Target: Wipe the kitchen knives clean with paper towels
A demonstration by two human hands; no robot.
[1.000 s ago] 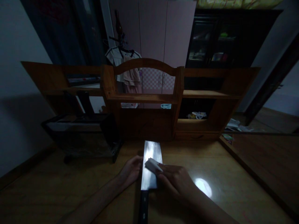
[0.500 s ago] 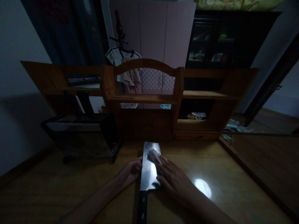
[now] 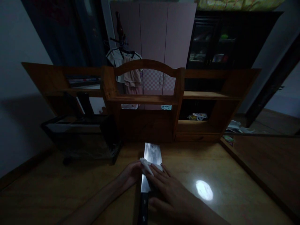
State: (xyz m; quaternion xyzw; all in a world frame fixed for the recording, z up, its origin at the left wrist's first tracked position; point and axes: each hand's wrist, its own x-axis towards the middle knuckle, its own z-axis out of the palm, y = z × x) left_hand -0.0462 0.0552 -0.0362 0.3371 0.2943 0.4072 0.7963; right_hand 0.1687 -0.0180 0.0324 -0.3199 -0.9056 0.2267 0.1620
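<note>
Wipe shift: folded white paper-like wipe (image 3: 147, 165) — nearer the blade tip half a second ago — now slid toward 7 o'clock.
Right hand (image 3: 170, 190): fingers extended, thumb spread away, pressing wipe to blade; hides part of it.
Left hand (image 3: 131, 173): loosely curled at blade's 9 o'clock edge; grip — cannot tell.
Broad steel cleaver with black riveted handle (image 3: 152, 152): at 6 o'clock, tip toward 12.
Beyond: brown wooden shelf unit (image 3: 146, 99), 12 o'clock; black box-shaped rack (image 3: 109, 131), 10 o'clock from blade.
</note>
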